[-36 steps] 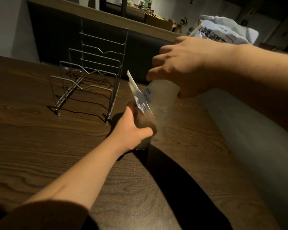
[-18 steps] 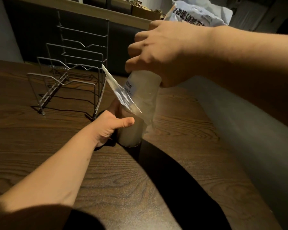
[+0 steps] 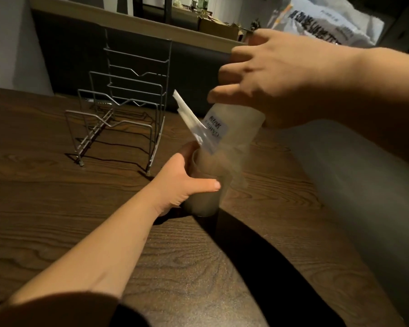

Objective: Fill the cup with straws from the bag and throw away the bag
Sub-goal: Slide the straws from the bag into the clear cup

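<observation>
A pale translucent cup stands on the dark wooden table. My left hand wraps around the cup's left side. Above it my right hand grips the top of a clear plastic bag with a white printed label. The bag hangs upside down, its lower end reaching into the cup's mouth. A loose flap of the bag sticks up to the left. Blur hides the straws inside.
A wire rack stands on the table behind and left of the cup. A large white printed bag lies at the back right. A dark bench and a wooden ledge run along the far side. A hard shadow crosses the table near me.
My right hand and the bag have lifted a little above the cup, and the bag's lower end blurs. My left hand stays on the cup. The view has shifted.
</observation>
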Available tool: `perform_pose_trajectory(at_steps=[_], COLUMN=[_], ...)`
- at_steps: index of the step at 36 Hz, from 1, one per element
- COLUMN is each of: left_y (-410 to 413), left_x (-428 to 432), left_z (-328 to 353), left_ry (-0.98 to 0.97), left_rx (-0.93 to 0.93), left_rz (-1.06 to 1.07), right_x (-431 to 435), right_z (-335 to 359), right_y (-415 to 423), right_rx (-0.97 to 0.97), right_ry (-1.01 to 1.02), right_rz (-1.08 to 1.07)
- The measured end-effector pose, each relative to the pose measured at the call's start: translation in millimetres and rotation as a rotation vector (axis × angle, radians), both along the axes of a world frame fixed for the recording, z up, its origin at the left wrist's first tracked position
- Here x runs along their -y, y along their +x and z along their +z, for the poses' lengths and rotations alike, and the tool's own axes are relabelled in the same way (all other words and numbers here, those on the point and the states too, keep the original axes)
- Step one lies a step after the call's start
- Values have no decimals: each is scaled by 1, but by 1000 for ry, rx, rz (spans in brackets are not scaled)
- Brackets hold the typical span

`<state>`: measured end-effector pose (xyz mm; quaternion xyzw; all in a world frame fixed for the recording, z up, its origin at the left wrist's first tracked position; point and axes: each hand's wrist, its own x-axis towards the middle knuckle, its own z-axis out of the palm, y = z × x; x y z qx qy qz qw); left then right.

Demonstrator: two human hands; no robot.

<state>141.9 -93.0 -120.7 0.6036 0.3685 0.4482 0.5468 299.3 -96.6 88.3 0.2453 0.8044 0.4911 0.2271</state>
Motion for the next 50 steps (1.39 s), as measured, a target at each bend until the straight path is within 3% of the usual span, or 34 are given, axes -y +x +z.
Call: perform_pose_trajectory(at_steps=[15,28,38,50], left_y=[4,14,20,20], left_x=[10,21,27,30], left_z=[24,32,41,35], left_ry=[81,153,228,153], left_rx=[39,-60,-173,-299], left_rz=[164,295,300,254], right_x=[9,3,2,8], right_z=[9,12,22,25], right_y=[2,25,25,17], right_rx=[-73,-146,-120,-75], right_ry=[-28,-85,-157,-144], right_rz=[35,-16,-37,-76])
